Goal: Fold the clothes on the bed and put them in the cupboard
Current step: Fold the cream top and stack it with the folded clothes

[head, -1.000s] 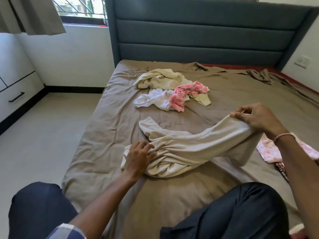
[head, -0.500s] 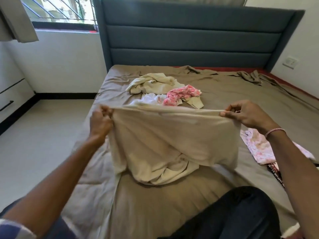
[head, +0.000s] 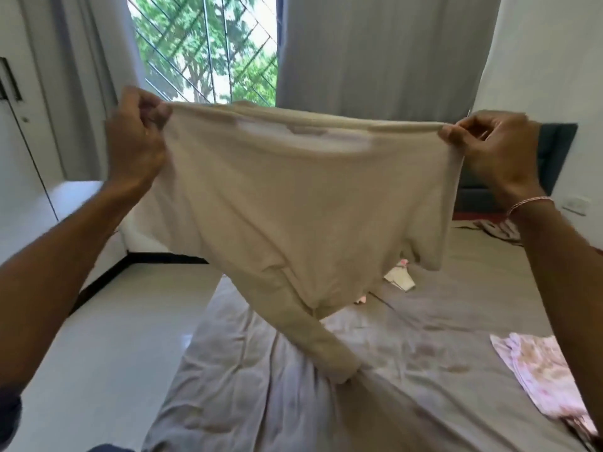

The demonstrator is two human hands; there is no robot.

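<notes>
L hand (head: pixel 137 138) at 9, R hand (head: pixel 492 151) at 3 pinched beige long-sleeved top (head: pixel 293 203) taut, prob. to flatten it for folding. Sleeve (head: pixel 326 347) touched bed (head: pixel 424 353) at 6.

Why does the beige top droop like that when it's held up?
Probably very floppy: the beige top sags between the left hand and right hand, its sleeve draping onto the bed. Likely light, since pinches hold it.
</notes>
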